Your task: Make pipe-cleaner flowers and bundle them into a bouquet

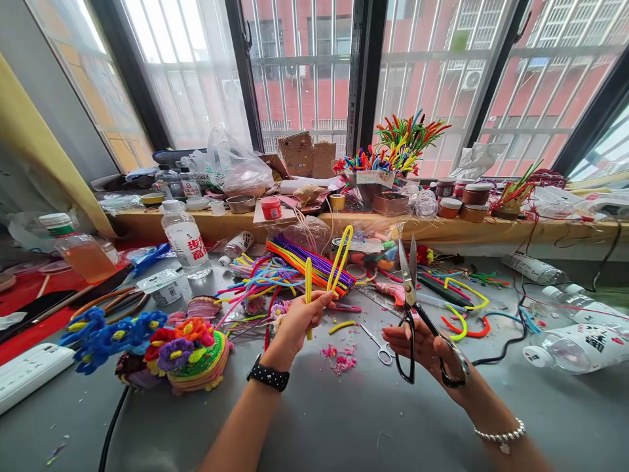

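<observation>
Head view: left hand [301, 316] pinched yellow chenille stems [308, 280]; right hand [428, 347] held parted scissors [409, 294], safest pointed away.

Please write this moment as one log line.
left hand: holds bent yellow fuzzy stems | right hand: holds black-handled metal scissors, blades parted | pink fuzzy scraps on grey table

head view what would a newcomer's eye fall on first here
Probably the scissors in the right hand, blades apart and pointing up, right of centre. Then the yellow pipe cleaners held up in the left hand, near the middle. Bright flowers on the table at left also draw the eye.
</observation>
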`<state>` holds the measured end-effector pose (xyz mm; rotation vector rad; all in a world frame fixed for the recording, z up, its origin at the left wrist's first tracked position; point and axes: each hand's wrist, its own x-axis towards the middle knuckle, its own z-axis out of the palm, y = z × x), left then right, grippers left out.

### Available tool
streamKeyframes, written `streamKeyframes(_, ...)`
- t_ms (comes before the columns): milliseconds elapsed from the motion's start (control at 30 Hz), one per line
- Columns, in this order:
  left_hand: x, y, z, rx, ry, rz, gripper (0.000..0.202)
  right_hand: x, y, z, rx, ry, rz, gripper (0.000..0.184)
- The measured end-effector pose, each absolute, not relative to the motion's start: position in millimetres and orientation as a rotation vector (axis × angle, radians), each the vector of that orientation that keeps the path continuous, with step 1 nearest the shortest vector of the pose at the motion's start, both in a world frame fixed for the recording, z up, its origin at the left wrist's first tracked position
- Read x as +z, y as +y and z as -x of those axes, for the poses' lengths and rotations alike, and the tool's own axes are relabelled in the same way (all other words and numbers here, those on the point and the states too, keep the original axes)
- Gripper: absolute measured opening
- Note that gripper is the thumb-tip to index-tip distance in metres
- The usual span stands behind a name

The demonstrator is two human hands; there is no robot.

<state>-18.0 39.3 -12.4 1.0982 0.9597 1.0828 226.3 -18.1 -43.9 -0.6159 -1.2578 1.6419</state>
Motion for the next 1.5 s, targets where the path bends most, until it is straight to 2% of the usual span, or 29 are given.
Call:
streamKeyframes(167, -8, 36, 16, 1.048, 1.03, -1.198, 0.026, -35, -25, -221, 1.8, -1.335, 0.488, 0.05)
streamKeyframes(400, -6, 34, 15, 1.006, 1.069, -1.268, 0.027, -28, -32, -212, 1.853, -1.382, 0.47, 0.057)
streamKeyframes(700, 0, 28, 10, 0.779, 1.048, -1.558, 0.021, -26, -32, -219, 1.73, -1.346, 0.487, 0.054)
streamKeyframes(1067, -2, 31, 11, 0.703, 1.007, -1.658, 0.024, -23, -30, -213, 1.737, -1.285, 0.449, 0.045)
streamKeyframes(1500, -6, 31, 9, 0.727, 1.068, -1.731, 0.021, -38, -27, -215, 1.695, -1.123, 0.468, 0.048)
